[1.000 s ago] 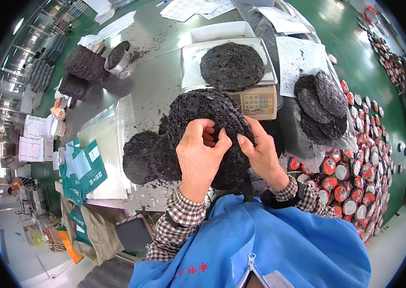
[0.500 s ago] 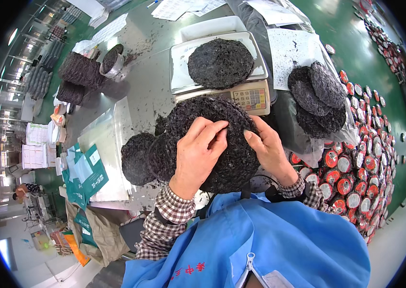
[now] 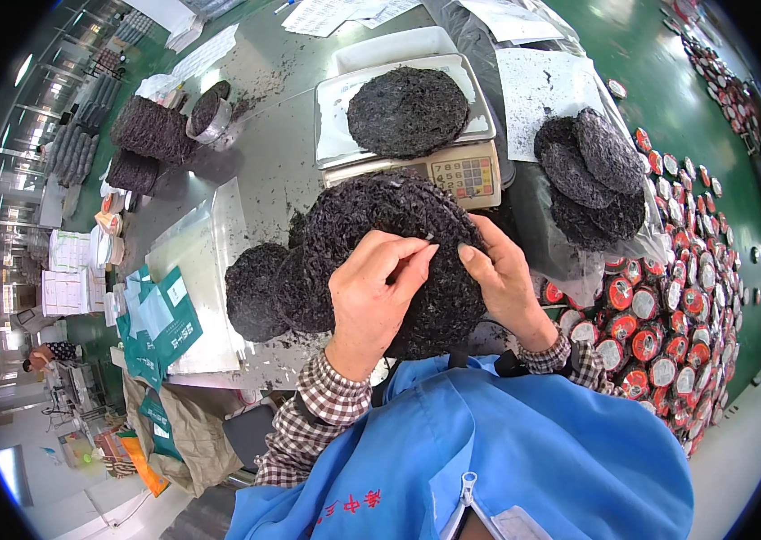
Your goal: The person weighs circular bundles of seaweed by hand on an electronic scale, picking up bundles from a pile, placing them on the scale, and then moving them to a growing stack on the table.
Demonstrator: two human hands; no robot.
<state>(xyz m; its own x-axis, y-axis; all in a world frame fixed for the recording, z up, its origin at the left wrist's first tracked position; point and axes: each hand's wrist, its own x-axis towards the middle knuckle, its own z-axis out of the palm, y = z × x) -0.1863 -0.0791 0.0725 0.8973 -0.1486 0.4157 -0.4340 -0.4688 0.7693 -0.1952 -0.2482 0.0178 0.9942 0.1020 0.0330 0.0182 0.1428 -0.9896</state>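
A large round dark cake of dried seaweed point(image 3: 443, 310) is in front of my chest, tilted. My right hand point(image 3: 508, 286) holds its right edge, thumb on the upper face and fingers around the rim. Over the middle of the cake, my left hand point(image 3: 378, 292) pinches thumb and forefinger together; a tiny pale speck shows at the tips, too small to name. Smaller seaweed discs point(image 3: 256, 292) lie at the cake's left. Beyond it, another round seaweed cake point(image 3: 407, 112) rests on the white pan of a weighing scale point(image 3: 335, 148).
Stacked seaweed discs point(image 3: 598, 175) lie on plastic at the right, beside a crumb-strewn white sheet point(image 3: 533, 76). Many red-labelled round packs point(image 3: 646, 342) are heaped on the floor. Seaweed rolls point(image 3: 151, 130), clear plastic sheets point(image 3: 209, 270) and green bags point(image 3: 160, 324) are at the left.
My left fingertips have lifted slightly off the cake and moved a little right, now pinched together. My right hand keeps its hold on the rim. The view has shifted slightly.
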